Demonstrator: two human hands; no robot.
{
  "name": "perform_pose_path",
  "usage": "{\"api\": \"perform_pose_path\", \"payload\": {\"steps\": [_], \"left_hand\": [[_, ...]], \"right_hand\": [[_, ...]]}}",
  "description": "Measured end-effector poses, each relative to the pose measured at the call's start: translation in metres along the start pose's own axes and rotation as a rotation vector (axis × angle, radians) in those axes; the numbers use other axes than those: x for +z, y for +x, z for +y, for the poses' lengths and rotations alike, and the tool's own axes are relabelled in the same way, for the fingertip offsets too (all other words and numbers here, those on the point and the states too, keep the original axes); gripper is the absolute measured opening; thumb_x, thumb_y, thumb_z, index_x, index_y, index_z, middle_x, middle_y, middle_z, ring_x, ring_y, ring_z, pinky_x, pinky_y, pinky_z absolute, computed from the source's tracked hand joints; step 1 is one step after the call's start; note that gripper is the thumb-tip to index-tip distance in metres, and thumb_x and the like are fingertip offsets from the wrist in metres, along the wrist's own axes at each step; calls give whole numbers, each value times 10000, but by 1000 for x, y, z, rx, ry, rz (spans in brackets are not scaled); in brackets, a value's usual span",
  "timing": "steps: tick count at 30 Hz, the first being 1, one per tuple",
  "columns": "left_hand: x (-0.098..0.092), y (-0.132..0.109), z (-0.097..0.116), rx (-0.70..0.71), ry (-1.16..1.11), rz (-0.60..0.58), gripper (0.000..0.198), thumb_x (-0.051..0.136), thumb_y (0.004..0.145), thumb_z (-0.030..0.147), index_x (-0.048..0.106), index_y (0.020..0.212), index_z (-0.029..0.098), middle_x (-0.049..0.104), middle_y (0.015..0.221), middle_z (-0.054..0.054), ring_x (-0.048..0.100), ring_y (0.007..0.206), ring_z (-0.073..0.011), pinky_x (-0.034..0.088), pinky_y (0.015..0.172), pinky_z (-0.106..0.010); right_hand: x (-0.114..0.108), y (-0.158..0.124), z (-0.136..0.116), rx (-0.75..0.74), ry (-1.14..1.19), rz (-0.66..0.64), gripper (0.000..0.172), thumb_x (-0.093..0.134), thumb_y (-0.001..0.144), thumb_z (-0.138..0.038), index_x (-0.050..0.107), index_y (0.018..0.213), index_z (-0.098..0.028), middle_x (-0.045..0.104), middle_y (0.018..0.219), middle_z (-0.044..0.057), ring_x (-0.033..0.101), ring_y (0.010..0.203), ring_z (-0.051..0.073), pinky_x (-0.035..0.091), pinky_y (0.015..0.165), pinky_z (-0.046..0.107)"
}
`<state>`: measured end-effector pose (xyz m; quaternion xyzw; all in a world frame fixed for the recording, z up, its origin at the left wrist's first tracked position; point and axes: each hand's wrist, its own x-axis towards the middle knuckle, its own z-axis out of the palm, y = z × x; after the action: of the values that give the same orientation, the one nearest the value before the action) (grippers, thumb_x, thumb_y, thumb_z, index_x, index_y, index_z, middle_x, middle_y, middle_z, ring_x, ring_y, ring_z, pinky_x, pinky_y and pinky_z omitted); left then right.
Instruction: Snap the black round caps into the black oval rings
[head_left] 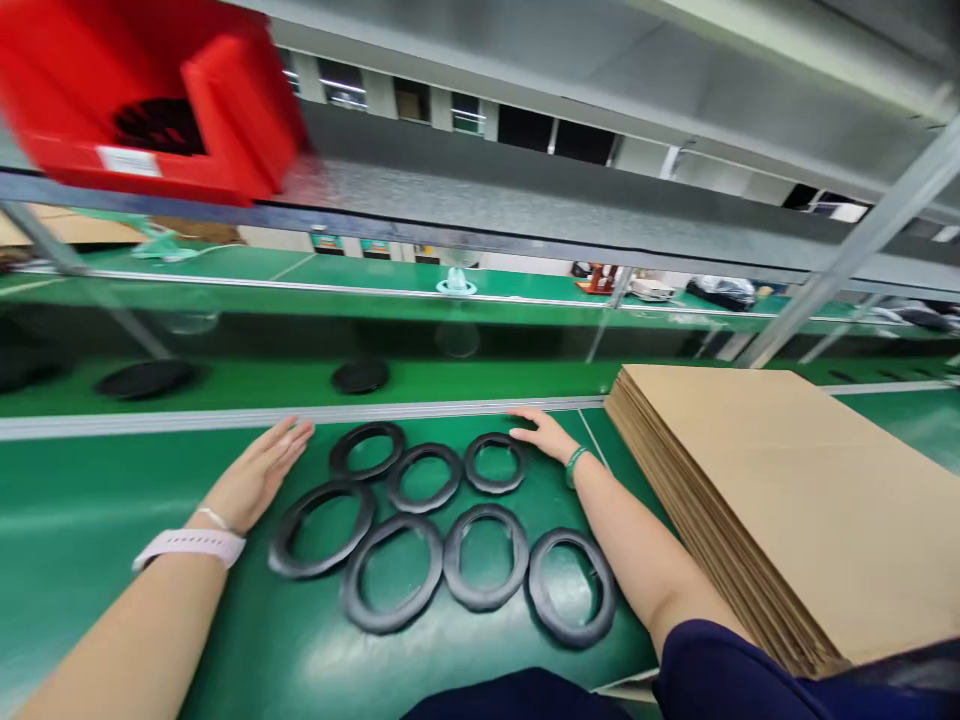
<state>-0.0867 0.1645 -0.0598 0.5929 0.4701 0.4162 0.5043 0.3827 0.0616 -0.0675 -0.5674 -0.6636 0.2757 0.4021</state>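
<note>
Several black, padded-looking rings lie flat on the green table, close together in two rough rows. My left hand (259, 475) is open, fingers stretched and together, just left of the back-left ring (339, 456) and the front-left ring (300, 568). Close by the back-right ring (472, 464) is my right hand (546, 436), its fingers spread. I cannot tell whether its fingertips touch that ring. Nothing shows in either palm. Between the hands lie the middle ring (397, 487) and further front rings, the rightmost ring (574, 635) below my right forearm.
A stack of flat cardboard (795, 480) stands to the right, against my right arm's side. Beyond a metal rail runs a green belt with black discs (361, 375) on it. A red bin (240, 120) sits on the overhead shelf (480, 190); a slanted metal post (847, 245) rises at right.
</note>
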Motion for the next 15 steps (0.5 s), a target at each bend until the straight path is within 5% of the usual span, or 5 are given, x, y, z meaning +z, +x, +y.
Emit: {"api": "perform_pose_path", "payload": {"steps": [3, 6, 8, 11, 15], "left_hand": [[-7, -42, -7, -4, -101, 28, 790, 474, 903, 651, 304, 1545, 224, 409, 1574, -88, 400, 1445, -277, 349, 1193, -439], [-22, -98, -15, -16, -189, -4, 702, 495, 932, 561, 341, 1535, 237, 399, 1585, -80, 345, 1477, -272, 275, 1236, -444], [-35, -135, -20, -10, -243, -26, 643, 521, 934, 506, 386, 1513, 261, 405, 1586, -55, 309, 1495, -265, 225, 1258, -435], [-48, -180, -25, 23, -177, -2, 610, 514, 939, 488, 414, 1495, 257, 417, 1580, -53, 314, 1492, -283, 222, 1260, -461], [-43, -213, -28, 64, 0, 115, 597, 569, 903, 493, 508, 1416, 196, 545, 1478, -125, 464, 1402, -310, 329, 1210, -489]], "right_hand": [[-14, -12, -8, -44, 53, -227, 751, 886, 765, -444, 569, 1418, -251, 400, 1512, 106, 304, 1424, 317, 230, 1191, 495], [-16, -19, -18, -9, -35, -482, 1009, 959, 594, -547, 513, 1465, -300, 228, 1594, 85, 102, 1479, 354, 128, 1199, 549], [-9, -20, -24, 36, -195, -559, 1043, 952, 566, -570, 503, 1472, -314, 154, 1615, 56, 4, 1486, 343, 26, 1202, 538], [4, -20, -34, 23, -350, -510, 974, 879, 631, -595, 509, 1476, -284, 160, 1615, 46, -25, 1488, 328, -59, 1196, 472], [2, -27, -33, -64, -329, -571, 980, 776, 677, -671, 488, 1498, -221, 154, 1614, 90, 16, 1486, 332, 45, 1202, 429]]}}
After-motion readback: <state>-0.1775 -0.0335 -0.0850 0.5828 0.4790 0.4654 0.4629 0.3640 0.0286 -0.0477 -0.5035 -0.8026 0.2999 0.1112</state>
